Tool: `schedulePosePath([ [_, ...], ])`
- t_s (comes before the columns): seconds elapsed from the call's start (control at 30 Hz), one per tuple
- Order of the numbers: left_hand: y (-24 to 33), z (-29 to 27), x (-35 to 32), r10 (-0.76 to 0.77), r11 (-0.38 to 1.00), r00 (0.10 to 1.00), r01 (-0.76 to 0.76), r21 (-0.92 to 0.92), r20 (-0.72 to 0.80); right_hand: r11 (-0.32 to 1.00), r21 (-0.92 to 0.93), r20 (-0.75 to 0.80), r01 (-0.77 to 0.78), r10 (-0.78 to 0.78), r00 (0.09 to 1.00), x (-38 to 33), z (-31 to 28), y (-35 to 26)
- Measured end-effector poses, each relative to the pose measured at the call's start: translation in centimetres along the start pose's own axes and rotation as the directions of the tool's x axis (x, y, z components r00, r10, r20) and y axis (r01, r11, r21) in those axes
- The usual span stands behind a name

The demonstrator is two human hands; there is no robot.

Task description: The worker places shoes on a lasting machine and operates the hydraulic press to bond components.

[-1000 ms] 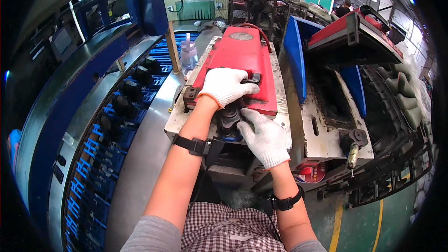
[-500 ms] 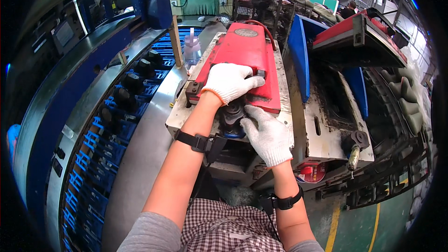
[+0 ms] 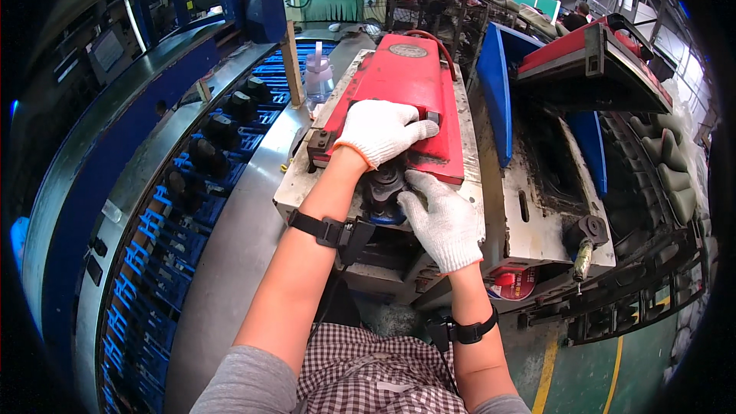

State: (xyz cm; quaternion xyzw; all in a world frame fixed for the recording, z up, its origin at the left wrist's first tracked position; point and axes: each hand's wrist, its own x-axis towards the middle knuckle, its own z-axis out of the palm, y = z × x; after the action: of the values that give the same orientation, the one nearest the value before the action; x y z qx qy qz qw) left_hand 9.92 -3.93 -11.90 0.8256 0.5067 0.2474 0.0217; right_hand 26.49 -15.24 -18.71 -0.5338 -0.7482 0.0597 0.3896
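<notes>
My left hand [image 3: 381,132], in a white knit glove with an orange cuff edge, lies over the front of a red machine cover [image 3: 399,77]. Its fingers curl round a dark handle [image 3: 434,118] on that cover. Lower and to the right, my right hand [image 3: 445,222] wears a matching glove. Its bent thumb and fingers press against the right side of a dark rounded piece [image 3: 386,184] at the machine's front. Blue material [image 3: 388,217] shows beneath the piece. My left hand and wrist partly hide the piece, so its exact kind is unclear.
A second machine stands at right, its red lid [image 3: 590,69] raised and a lever [image 3: 584,257] in front. Blue racks [image 3: 153,261] with several black shapes run along the left. A clear bottle [image 3: 318,80] stands behind the near machine. Another person [image 3: 575,17] is far back.
The view has shifted very slightly. Both hands keep their places, the left on the cover's handle and the right against the dark rounded piece.
</notes>
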Motion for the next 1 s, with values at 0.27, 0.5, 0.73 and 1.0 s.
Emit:
schedulePosePath([
  [0.27, -0.1, 0.1, 0.0, 0.012, 1.0, 1.0, -0.012, 0.025, -0.018, 0.999, 0.009, -0.031, 0.031, -0.031, 0.999, 0.0, 0.1, 0.1],
  [0.5, -0.3, 0.3, 0.0, 0.023, 0.999, 0.999, -0.022, 0.024, -0.033, 0.999, 0.004, -0.04, 0.034, -0.033, 0.999, 0.0, 0.1, 0.0],
  [0.73, 0.0, 0.5, -1.2, 0.131, 0.987, 0.972, -0.147, -0.065, -0.194, 1.0, 0.015, 0.014, -0.018, 0.017, 1.0, 0.1, -0.4, -0.4],
  [1.0, -10.3, 0.2, -18.9, -0.26, 0.956, 0.893, 0.186, -0.226, -0.368, 0.99, 0.141, 0.021, -0.004, 0.001, 1.0, 0.1, 0.5, 0.7],
])
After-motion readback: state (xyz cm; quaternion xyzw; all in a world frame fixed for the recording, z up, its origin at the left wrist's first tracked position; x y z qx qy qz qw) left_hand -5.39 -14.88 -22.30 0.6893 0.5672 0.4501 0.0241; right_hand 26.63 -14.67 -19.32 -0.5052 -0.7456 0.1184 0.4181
